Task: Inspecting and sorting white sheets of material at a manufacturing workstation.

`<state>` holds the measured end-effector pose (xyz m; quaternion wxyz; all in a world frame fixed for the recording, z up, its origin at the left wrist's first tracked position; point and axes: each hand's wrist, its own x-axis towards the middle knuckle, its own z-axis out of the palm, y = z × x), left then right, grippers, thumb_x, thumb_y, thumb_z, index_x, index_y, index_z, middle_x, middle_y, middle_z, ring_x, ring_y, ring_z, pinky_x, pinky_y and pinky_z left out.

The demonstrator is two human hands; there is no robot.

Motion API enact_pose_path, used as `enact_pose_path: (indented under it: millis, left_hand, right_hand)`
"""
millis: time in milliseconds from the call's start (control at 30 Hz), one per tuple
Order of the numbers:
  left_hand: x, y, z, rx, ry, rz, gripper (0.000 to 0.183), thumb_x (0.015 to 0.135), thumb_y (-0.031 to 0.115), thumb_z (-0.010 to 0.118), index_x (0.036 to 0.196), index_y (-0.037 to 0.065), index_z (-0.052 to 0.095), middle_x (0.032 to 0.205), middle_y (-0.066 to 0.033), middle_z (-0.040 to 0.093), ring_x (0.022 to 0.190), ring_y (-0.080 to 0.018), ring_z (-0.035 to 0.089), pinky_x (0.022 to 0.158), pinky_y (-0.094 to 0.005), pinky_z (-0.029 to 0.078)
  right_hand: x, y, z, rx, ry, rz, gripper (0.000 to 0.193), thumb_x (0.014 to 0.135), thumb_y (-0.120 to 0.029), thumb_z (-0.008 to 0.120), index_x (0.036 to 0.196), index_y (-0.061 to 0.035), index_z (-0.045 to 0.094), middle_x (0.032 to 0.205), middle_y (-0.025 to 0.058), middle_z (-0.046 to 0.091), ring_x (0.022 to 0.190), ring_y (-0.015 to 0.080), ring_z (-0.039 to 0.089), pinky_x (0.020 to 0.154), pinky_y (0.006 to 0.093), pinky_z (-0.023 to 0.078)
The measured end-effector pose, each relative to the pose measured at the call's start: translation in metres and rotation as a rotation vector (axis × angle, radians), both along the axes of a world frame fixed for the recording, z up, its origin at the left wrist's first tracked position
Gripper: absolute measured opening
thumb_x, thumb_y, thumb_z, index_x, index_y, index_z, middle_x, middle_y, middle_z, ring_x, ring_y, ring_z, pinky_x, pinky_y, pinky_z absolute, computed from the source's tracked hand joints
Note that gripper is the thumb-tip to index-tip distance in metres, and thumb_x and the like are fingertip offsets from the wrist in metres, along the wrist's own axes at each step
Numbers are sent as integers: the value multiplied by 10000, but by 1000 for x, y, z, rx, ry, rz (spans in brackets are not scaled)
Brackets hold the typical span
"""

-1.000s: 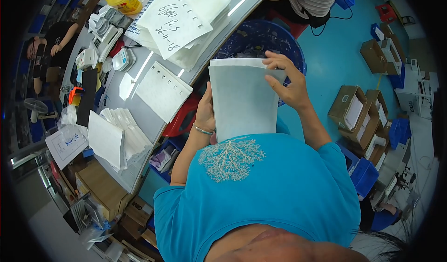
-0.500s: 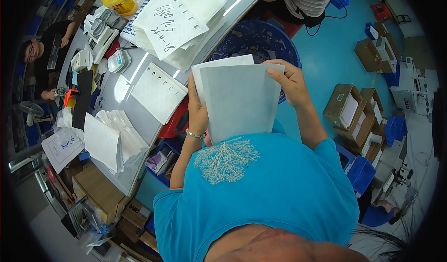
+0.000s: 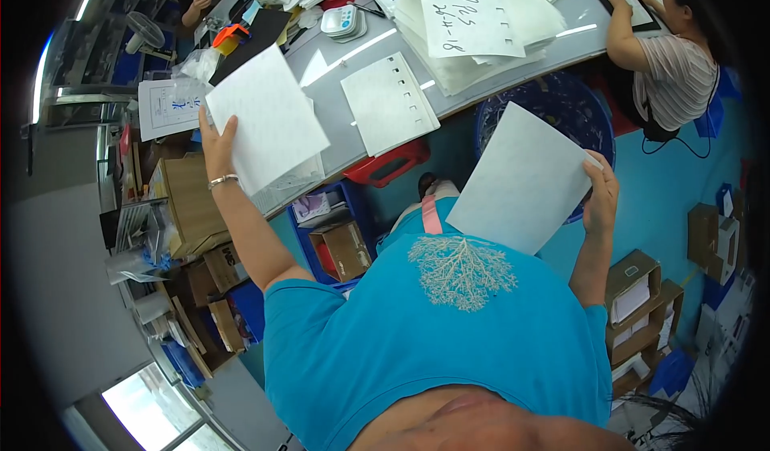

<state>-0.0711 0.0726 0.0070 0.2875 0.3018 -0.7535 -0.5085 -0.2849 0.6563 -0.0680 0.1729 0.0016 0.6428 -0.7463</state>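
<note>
My left hand (image 3: 217, 145) grips a white sheet (image 3: 269, 121) by its left edge, over the near left end of the table. Plastic-looking sheets (image 3: 303, 177) stick out partly from under it. Out to the right, the thumb and fingers of my right hand (image 3: 601, 194) pinch the corner of another white sheet (image 3: 525, 177), held tilted before my chest. Between the two, a pile of white sheets with punched slots (image 3: 389, 102) lies at the table's edge. A larger stack with handwriting on top (image 3: 473, 14) lies farther back.
A blue bin (image 3: 589, 102) and a red stool (image 3: 391, 163) stand by the table (image 3: 321, 72). White-and-blue devices (image 3: 343, 22) and an orange tape dispenser (image 3: 230, 36) sit farther back. A co-worker (image 3: 670, 58) sits at the right. Open cartons (image 3: 634, 291) are on the right.
The two sheets held together at my chest are now apart. My left hand has carried one left over the table; my right hand keeps the other. My view has turned left.
</note>
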Motion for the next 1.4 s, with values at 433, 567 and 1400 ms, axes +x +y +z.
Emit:
enact_pose_path:
  millis: [433, 567, 1400]
  left_hand:
    - [-131, 313, -101, 770, -129, -953, 601, 853, 335, 698, 1289, -19, 485, 1152, -136, 611, 1032, -164, 572, 883, -299, 454]
    - [-134, 353, -76, 230, -90, -927, 314, 901, 247, 649, 1021, -43, 643, 719, -63, 667, 638, -69, 572, 576, -227, 447]
    - [-190, 408, -78, 158, -134, -1007, 334, 895, 282, 662, 966, -43, 627, 771, -67, 657, 661, -80, 555, 582, -214, 436]
  right_hand:
    - [9, -13, 19, 82, 121, 13, 239, 880, -121, 568, 1052, 25, 645, 932, 71, 671, 831, 118, 620, 758, 241, 487]
    - [16, 8, 10, 521, 290, -127, 206, 864, -89, 534, 979, -8, 685, 849, 53, 682, 739, 95, 609, 667, 234, 485]
    - [4, 74, -6, 449, 50, -129, 256, 754, -108, 664, 977, 16, 691, 862, 76, 703, 774, 131, 650, 697, 269, 508]
